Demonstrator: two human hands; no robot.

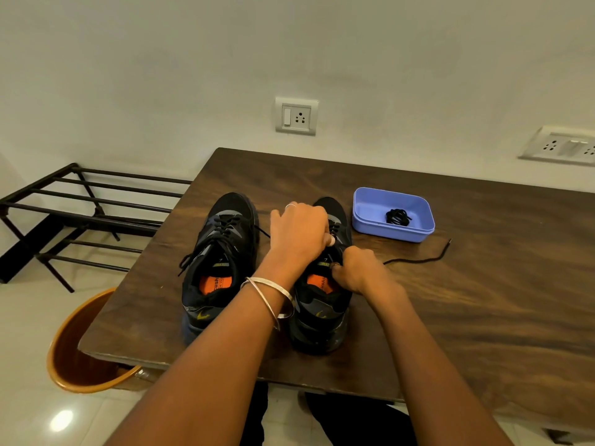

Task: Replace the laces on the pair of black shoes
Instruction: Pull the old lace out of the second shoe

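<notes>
Seemingly both hands (299, 230) on right shoe (322, 304)

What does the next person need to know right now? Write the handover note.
Left hand: on the right shoe, fingers curled over its lacing.
Right hand: pinching at the lace by the tongue.
Left shoe: laced, ends loose.
A loose lace trails from the right shoe across the table.
A bundled lace waits in the blue tray.
Left to do: cannot tell which laces are new; finish the right shoe, check the left.
</notes>
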